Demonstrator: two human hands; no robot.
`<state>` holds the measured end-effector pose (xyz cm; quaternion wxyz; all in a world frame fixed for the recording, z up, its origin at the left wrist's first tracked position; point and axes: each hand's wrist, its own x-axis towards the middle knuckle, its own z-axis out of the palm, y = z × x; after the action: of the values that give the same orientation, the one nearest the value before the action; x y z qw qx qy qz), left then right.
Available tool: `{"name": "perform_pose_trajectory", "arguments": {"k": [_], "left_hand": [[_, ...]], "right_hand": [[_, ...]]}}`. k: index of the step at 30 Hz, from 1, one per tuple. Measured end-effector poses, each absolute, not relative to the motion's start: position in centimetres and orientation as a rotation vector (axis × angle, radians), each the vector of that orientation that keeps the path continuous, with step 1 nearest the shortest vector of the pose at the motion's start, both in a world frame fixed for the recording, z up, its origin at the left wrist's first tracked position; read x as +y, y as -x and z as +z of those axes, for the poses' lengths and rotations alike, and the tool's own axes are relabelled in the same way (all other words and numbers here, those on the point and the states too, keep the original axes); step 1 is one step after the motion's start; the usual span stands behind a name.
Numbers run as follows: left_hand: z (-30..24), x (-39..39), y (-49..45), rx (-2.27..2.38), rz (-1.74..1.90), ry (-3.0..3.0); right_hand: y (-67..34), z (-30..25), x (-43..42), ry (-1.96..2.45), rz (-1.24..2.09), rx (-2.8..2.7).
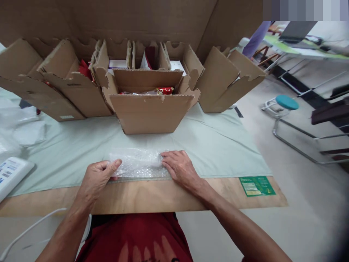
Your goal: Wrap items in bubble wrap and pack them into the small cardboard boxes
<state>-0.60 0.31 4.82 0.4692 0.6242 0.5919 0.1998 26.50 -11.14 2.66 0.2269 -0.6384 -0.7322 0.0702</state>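
Observation:
A clear bubble-wrap piece [137, 163] lies flat on the pale green cloth [212, 145] near the table's front edge. My left hand [98, 177] pinches its left end, thumb on top and fingers curled under. My right hand [180, 169] presses its right end with fingers laid flat and close together. Just beyond the wrap stands an open cardboard box [149, 109] with red-wrapped items inside.
Several open cardboard bins [68, 82] line the back, against a tall cardboard wall. A white device [11, 174] sits at the left edge, a green card [256, 186] at the right front. A teal stool [286, 103] and metal frames stand on the floor to the right.

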Motion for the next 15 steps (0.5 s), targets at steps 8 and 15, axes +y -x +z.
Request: {"name": "perform_pose_trajectory", "arguments": {"k": [8,15], "left_hand": [[5.3,-0.6,3.6,1.361,0.255,-1.547],[6.8,-2.1,4.8,1.346,-0.082,-2.039]], "right_hand": [[-29.3,7.6,-8.5,1.829,0.624,-1.714],[-31.0,6.2,-4.9,2.076,0.267,-1.764]]}}
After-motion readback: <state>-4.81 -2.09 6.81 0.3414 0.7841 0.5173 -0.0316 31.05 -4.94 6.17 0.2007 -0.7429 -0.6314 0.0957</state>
